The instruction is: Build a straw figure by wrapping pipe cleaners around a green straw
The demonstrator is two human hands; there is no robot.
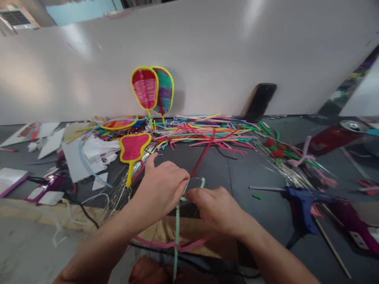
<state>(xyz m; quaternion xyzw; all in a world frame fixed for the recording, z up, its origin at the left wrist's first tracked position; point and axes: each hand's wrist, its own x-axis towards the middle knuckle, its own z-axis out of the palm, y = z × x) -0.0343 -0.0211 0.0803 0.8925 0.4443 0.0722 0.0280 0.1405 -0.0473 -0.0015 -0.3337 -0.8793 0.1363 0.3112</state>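
Near the table's front edge, my left hand [166, 183] and my right hand [217, 207] are close together, fingers pinched. Between them runs a pale green pipe cleaner [177, 225], its upper end bent into a small loop with bare wire showing. Both hands grip around that loop; the fingers hide the exact contact points. Lower down, a pink pipe cleaner [197, 241] crosses the green stem and spreads to both sides. A yellow-edged pink fan shape [136, 148] lies just beyond my left hand. Behind the loop rests a red pipe cleaner [201, 159].
A heap of coloured pipe cleaners [207, 132] lies along the grey wall panel [207, 51]. Two yellow-rimmed fans [145, 88] and a phone [261, 100] lean there. At right are a blue glue gun [300, 207] and a red can [334, 138]. Paper scraps [77, 152] cover the left.
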